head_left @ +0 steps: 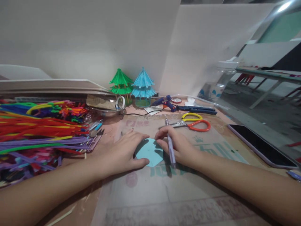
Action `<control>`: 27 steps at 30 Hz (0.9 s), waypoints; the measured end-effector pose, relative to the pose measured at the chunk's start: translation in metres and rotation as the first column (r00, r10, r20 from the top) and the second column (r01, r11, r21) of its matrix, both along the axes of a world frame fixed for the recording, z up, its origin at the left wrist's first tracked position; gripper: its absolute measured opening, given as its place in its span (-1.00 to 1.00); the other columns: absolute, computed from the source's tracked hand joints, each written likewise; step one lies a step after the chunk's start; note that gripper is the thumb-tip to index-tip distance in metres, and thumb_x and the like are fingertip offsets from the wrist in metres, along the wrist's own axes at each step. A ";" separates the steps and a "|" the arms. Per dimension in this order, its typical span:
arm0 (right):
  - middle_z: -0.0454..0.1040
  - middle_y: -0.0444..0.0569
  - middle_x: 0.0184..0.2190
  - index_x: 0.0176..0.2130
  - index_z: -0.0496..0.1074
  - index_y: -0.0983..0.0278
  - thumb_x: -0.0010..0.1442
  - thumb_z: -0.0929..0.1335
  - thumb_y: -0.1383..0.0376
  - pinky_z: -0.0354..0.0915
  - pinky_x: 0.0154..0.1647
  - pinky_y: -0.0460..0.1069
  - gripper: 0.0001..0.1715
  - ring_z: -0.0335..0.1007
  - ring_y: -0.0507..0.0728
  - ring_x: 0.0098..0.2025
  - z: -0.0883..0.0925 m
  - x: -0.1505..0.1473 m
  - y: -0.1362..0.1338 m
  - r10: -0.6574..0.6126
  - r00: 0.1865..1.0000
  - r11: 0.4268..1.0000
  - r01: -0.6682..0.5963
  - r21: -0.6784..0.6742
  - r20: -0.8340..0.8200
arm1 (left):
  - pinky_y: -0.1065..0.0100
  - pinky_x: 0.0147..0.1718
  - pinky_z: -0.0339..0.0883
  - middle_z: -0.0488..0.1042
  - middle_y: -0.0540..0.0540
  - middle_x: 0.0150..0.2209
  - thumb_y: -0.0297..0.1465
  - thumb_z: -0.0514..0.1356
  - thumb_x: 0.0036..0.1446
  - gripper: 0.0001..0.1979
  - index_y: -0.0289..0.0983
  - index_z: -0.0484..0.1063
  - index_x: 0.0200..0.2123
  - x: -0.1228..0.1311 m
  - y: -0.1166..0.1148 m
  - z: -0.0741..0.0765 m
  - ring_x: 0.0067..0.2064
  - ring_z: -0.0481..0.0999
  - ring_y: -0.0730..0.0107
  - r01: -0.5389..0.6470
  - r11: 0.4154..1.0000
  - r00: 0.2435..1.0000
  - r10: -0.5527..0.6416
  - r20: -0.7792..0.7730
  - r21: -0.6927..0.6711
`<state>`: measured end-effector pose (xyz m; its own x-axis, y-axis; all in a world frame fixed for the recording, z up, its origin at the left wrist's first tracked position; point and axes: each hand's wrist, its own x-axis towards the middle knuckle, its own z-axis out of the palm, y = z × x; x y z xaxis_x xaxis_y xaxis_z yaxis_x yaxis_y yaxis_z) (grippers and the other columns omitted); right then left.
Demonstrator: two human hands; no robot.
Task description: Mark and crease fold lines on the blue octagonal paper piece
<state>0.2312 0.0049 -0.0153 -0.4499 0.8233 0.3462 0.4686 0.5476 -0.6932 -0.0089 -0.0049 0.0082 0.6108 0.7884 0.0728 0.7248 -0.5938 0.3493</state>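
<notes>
Orange-and-yellow scissors (193,123) are seen just beyond the fingers (162,135), with a blue glue gun (166,102), a green pavilion (121,83) and a blue pavilion (143,85) set farther back. Coloured pipe cleaners (35,127) are heaped well to the fingers' left; a phone (258,146) is laid well to their right.

Craft workshop: pipe cleaners (35,131), glue gun (166,102), scissors (191,123).

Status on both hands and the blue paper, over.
Left hand flat, pinning blue paper down. Right hand closed on purple pen, touching the paper's edge. Scissors lie just beyond, apart from both hands.
</notes>
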 end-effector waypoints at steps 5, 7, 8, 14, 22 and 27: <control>0.54 -0.01 -0.24 -0.15 0.22 0.15 0.32 0.31 0.25 0.41 -0.19 0.08 -0.87 0.51 0.17 -0.25 -0.001 0.000 0.003 -0.003 0.997 1.000 0.002 -0.024 -0.078 | -0.09 0.24 0.37 0.48 -0.29 0.22 -0.23 0.35 0.10 -0.32 -0.25 0.32 0.27 -0.002 0.006 -0.007 0.26 0.46 -0.09 0.004 1.000 0.997 -0.002 0.072 -0.026; 0.55 0.00 -0.20 -0.14 0.22 0.15 0.31 0.33 0.27 0.42 -0.14 0.10 -0.85 0.53 0.18 -0.20 -0.002 -0.001 0.005 0.001 0.997 0.999 -0.004 -0.043 -0.075 | -0.10 0.26 0.35 0.47 -0.30 0.24 -0.24 0.34 0.09 -0.31 -0.26 0.32 0.27 -0.001 0.007 -0.009 0.27 0.45 -0.08 0.010 0.999 0.996 -0.007 0.093 -0.033; 0.56 0.00 -0.18 -0.14 0.22 0.15 0.31 0.34 0.27 0.43 -0.11 0.12 -0.84 0.54 0.18 -0.17 -0.003 -0.001 0.005 -0.002 0.998 0.998 -0.002 -0.055 -0.067 | -0.10 0.26 0.35 0.47 -0.30 0.23 -0.24 0.34 0.08 -0.31 -0.27 0.33 0.26 -0.001 0.007 -0.010 0.27 0.45 -0.08 0.012 0.999 0.995 -0.008 0.101 -0.035; 0.57 0.06 -0.09 -0.14 0.24 0.17 0.23 0.45 0.29 0.45 -0.06 0.16 -0.68 0.53 0.21 -0.13 -0.005 -0.004 0.007 0.001 1.000 0.993 0.001 -0.121 0.018 | -0.10 0.24 0.38 0.49 -0.27 0.23 -0.32 0.33 0.07 -0.38 -0.24 0.35 0.22 0.003 0.004 -0.011 0.27 0.46 -0.09 0.008 1.000 0.989 -0.006 0.147 -0.014; 0.50 0.02 -0.09 -0.12 0.27 0.18 0.12 0.56 0.34 0.41 -0.07 0.11 -0.53 0.48 0.22 -0.07 0.004 -0.007 0.003 0.013 0.996 0.991 -0.001 -0.130 0.094 | -0.09 0.21 0.41 0.52 -0.22 0.20 -0.34 0.33 0.10 -0.41 -0.16 0.36 0.22 0.003 0.007 -0.011 0.25 0.49 -0.07 0.019 1.000 0.984 -0.022 0.177 0.018; 0.47 -0.01 -0.10 -0.16 0.23 0.18 0.11 0.57 0.38 0.36 -0.14 0.07 -0.49 0.45 0.20 -0.11 0.005 -0.009 0.002 0.031 0.993 0.989 -0.014 -0.150 0.110 | -0.10 0.18 0.41 0.53 -0.23 0.19 -0.32 0.35 0.13 -0.42 -0.17 0.37 0.23 0.003 0.008 -0.012 0.23 0.49 -0.07 0.030 0.999 0.983 -0.034 0.178 0.028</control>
<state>0.2226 0.0071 -0.0103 -0.4979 0.8510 0.1672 0.5360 0.4535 -0.7121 -0.0060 0.0036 -0.0039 0.6111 0.7652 0.2025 0.6327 -0.6260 0.4558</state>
